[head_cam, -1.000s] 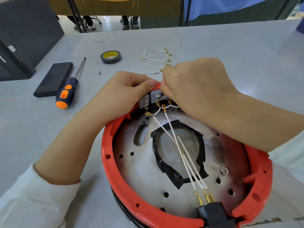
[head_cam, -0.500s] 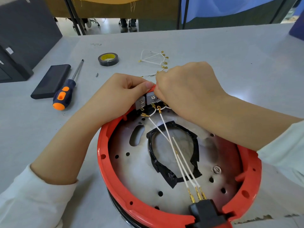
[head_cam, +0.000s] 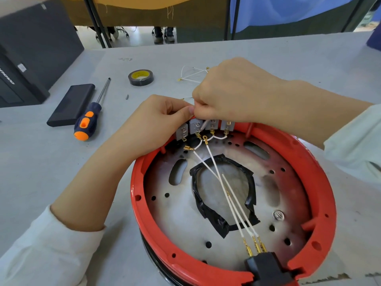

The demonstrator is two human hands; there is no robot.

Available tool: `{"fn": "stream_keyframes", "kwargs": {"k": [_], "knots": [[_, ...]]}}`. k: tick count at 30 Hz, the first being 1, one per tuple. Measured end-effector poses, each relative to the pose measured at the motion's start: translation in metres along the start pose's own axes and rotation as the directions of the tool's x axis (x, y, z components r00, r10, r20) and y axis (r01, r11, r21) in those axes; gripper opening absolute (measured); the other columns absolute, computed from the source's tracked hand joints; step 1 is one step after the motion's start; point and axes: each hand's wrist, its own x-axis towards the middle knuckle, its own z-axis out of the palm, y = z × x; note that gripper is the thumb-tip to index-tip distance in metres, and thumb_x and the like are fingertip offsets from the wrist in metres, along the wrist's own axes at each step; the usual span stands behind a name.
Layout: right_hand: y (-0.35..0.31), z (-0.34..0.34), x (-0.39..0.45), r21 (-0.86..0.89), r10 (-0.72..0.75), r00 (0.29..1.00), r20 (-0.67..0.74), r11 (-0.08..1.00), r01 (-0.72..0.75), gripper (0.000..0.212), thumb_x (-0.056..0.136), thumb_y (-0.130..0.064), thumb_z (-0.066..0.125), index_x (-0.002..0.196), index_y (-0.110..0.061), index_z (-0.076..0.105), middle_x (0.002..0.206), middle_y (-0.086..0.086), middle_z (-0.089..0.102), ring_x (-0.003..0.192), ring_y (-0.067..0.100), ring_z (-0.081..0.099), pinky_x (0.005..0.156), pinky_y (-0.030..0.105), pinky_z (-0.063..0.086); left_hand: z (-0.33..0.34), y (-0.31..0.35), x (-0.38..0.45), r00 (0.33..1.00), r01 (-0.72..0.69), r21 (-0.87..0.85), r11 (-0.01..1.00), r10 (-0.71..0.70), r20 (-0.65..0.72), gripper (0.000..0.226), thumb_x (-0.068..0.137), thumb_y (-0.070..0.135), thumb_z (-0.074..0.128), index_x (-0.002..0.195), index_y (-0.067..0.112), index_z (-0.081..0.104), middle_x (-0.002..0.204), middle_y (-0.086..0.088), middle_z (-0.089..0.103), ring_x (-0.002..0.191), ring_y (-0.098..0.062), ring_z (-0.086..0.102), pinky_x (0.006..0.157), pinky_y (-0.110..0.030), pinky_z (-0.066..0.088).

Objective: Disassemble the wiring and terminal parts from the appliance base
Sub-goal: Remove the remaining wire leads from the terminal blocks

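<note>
Red appliance base [head_cam: 321,168] at bench [head_cam: 309,65] near edge, open side up. Left hand [head_cam: 156,120] grips the far rim by the grey terminal blocks [head_cam: 195,125]. Right hand [head_cam: 231,89] pinches a white wire [head_cam: 203,125] at the blocks. Screwdriver [head_cam: 90,116] and tape roll [head_cam: 141,77] lie toward the far left.

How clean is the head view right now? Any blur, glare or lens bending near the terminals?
Head view: light is soft and even, with faint shadows; the terminal blocks and white wires read fairly sharp, the right hand slightly soft; mild glare on the red base rim; wide-angle bending curves the table edge; the far background is too soft for detail.
</note>
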Motion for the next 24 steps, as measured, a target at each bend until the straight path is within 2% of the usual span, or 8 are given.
{"fn": "stream_keyframes", "kwargs": {"k": [6, 9, 12, 16, 19, 21, 23, 24], "knots": [[0.006, 0.002, 0.003, 0.046, -0.075, 0.997, 0.027, 0.996, 0.074, 0.038, 0.091, -0.042, 0.033, 0.070, -0.014, 0.047, 0.054, -0.001, 0.028, 0.051, 0.019, 0.029, 0.046, 0.027, 0.018, -0.001, 0.001, -0.001, 1.000, 0.015, -0.017, 1.000, -0.015, 0.007, 0.022, 0.096, 0.040, 0.049, 0.097, 0.043, 0.071, 0.091, -0.027, 0.065, 0.072, -0.044, 0.061, 0.043, -0.045, 0.051], [0.009, 0.003, 0.005, 0.190, -0.062, 0.997, 0.047, 0.980, 0.052, 0.037, 0.092, -0.041, 0.040, 0.066, -0.015, 0.047, 0.053, -0.007, 0.033, 0.051, 0.013, 0.032, 0.047, 0.028, 0.021, -0.001, 0.002, -0.002, 1.000, 0.017, -0.016, 1.000, -0.017, 0.002, 0.022, 0.096, 0.039, 0.049, 0.097, 0.040, 0.072, 0.090, -0.027, 0.064, 0.071, -0.044, 0.060, 0.044, -0.045, 0.051], [0.005, 0.001, 0.002, 0.124, -0.036, 0.998, 0.054, 0.992, 0.029, 0.037, 0.092, -0.041, 0.036, 0.069, -0.015, 0.047, 0.054, -0.004, 0.030, 0.049, 0.009, 0.025, 0.046, 0.026, 0.018, 0.000, 0.004, -0.003, 1.000, 0.022, -0.013, 1.000, -0.022, 0.005, 0.023, 0.097, 0.039, 0.049, 0.095, 0.042, 0.071, 0.090, -0.027, 0.064, 0.073, -0.044, 0.061, 0.046, -0.046, 0.051], [-0.006, -0.004, -0.013, 0.028, 0.141, 0.990, -0.021, 0.990, -0.140, 0.030, 0.094, -0.025, 0.038, 0.068, -0.011, 0.039, 0.056, 0.001, 0.020, 0.046, 0.017, 0.017, 0.047, 0.027, 0.010, 0.000, 0.003, -0.002, 1.000, 0.024, -0.022, 0.999, -0.024, -0.005, 0.022, 0.096, 0.040, 0.049, 0.093, 0.043, 0.071, 0.090, -0.009, 0.072, 0.087, -0.038, 0.065, 0.063, -0.037, 0.052], [-0.016, -0.003, -0.023, 0.009, 0.299, 0.954, -0.022, 0.954, -0.299, 0.028, 0.091, -0.016, 0.045, 0.065, -0.012, 0.036, 0.054, 0.002, 0.019, 0.045, 0.018, 0.014, 0.047, 0.027, 0.007, 0.001, 0.004, -0.002, 0.999, 0.045, -0.032, 0.999, -0.045, -0.006, 0.023, 0.097, 0.038, 0.050, 0.096, 0.039, 0.072, 0.088, -0.004, 0.074, 0.089, -0.039, 0.065, 0.075, -0.047, 0.055], [-0.027, -0.005, -0.027, -0.035, 0.348, 0.937, 0.025, 0.937, -0.347, 0.037, 0.087, -0.014, 0.054, 0.060, -0.014, 0.028, 0.052, 0.001, 0.015, 0.045, 0.015, 0.010, 0.048, 0.024, 0.005, 0.000, 0.005, -0.003, 0.999, 0.052, -0.038, 0.998, -0.052, -0.010, 0.023, 0.097, 0.037, 0.050, 0.094, 0.039, 0.073, 0.087, -0.002, 0.074, 0.089, -0.038, 0.066, 0.079, -0.054, 0.054], [-0.034, -0.008, -0.027, -0.161, 0.411, 0.908, 0.081, 0.904, -0.395, 0.055, 0.073, -0.014, 0.066, 0.057, -0.016, 0.013, 0.051, -0.001, 0.007, 0.045, 0.015, 0.001, 0.048, 0.022, 0.000, 0.001, 0.006, -0.003, 0.999, 0.051, -0.044, 0.998, -0.052, -0.015, 0.023, 0.096, 0.037, 0.051, 0.089, 0.042, 0.072, 0.084, 0.004, 0.074, 0.088, -0.036, 0.066, 0.079, -0.053, 0.054], [-0.037, -0.008, -0.028, -0.211, 0.444, 0.895, 0.041, 0.879, -0.427, 0.065, 0.063, -0.018, 0.072, 0.058, -0.016, 0.007, 0.052, -0.001, 0.001, 0.046, 0.015, -0.005, 0.049, 0.022, -0.004, 0.001, 0.006, -0.003, 0.999, 0.049, -0.045, 0.998, -0.050, -0.016, 0.023, 0.096, 0.038, 0.051, 0.087, 0.044, 0.071, 0.083, 0.006, 0.074, 0.088, -0.035, 0.066, 0.078, -0.051, 0.054]]}}
